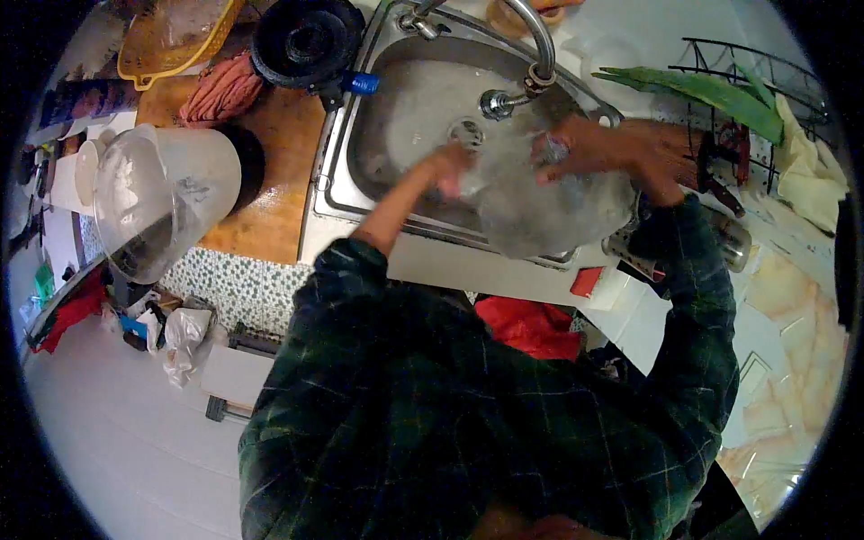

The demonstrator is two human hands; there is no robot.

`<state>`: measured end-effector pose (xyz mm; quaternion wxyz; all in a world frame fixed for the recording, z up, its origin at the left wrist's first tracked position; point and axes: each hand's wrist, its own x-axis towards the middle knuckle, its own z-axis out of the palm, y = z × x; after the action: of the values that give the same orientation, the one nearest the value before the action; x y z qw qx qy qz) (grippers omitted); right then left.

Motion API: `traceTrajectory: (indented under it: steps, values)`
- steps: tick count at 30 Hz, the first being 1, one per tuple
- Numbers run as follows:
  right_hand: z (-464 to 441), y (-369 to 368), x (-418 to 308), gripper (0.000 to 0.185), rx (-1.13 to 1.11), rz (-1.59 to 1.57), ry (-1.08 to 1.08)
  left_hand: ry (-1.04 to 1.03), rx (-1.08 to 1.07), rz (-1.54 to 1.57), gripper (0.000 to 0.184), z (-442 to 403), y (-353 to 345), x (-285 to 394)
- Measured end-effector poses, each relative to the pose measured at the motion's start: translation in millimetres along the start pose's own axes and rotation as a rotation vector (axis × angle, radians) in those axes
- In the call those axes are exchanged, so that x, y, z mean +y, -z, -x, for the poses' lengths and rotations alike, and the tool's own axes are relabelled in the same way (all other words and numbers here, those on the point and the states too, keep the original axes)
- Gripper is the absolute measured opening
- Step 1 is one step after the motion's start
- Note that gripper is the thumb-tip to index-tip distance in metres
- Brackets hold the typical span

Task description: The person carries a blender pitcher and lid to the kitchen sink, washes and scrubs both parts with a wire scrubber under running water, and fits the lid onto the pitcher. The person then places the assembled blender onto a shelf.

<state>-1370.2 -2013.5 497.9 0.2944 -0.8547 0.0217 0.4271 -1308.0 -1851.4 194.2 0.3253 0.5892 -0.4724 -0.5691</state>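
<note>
Over the steel sink [360, 135], my left hand [447, 168] is curled at the near edge of a large, rounded, clear plastic container [558, 211]. Its fingers are blurred but appear closed on that edge. My right hand [580, 148] reaches in from the right above the container, fingers and thumb bent around something small and shiny that I cannot make out. The container is tilted over the sink's front rim, and its far side is hidden by my right hand. A curved metal faucet [543, 49] hangs just beyond both hands, its spout end near the drain [466, 133].
Left of the sink, a wooden board [279, 180] carries a large clear bucket-like vessel [180, 193], a black stove burner [306, 40] and a reddish cloth [222, 90]. Right stand a black wire rack [765, 67], green leaves [711, 94] and a metal utensil holder [733, 245].
</note>
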Motion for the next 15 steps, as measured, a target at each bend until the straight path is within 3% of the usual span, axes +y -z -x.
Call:
traceTrajectory:
  steps: [2, 3, 4, 6, 8, 10, 12, 13, 15]
  values:
    - [24, -15, -15, 0.035, -0.043, 0.04, 0.075, 0.287, 0.506, 0.442, 0.084, -3, 77, 27]
    - [32, -30, -13, 0.035, -0.04, 0.035, 0.07, 0.417, 0.85, 0.202, 0.092, -10, 112, 48]
    - [36, -55, -6, 0.032, -0.016, 0.105, 0.091, 0.213, 0.902, 0.261, 0.094, -9, 137, 59]
    - [37, -95, 0, 0.03, 0.014, 0.164, 0.108, 0.287, 0.862, 0.068, 0.075, -18, 170, 85]
    - [36, -127, 5, 0.026, 0.154, 0.403, 0.066, 0.327, 0.905, -0.003, 0.066, -38, 184, 70]
    - [31, -159, 18, 0.025, 0.246, 0.411, 0.052, 0.37, 0.941, -0.083, 0.057, -37, 178, 60]
    - [27, -170, 24, 0.023, 0.382, 0.378, 0.069, -0.111, 0.804, 0.872, 0.047, -21, 160, 55]
    - [26, -173, 23, 0.023, 0.391, 0.366, 0.066, -0.104, 0.795, 0.862, 0.047, -11, 151, 52]
    - [23, -178, 20, 0.017, 0.469, 0.412, 0.041, -0.298, 0.839, 0.911, 0.035, 3, 134, 46]
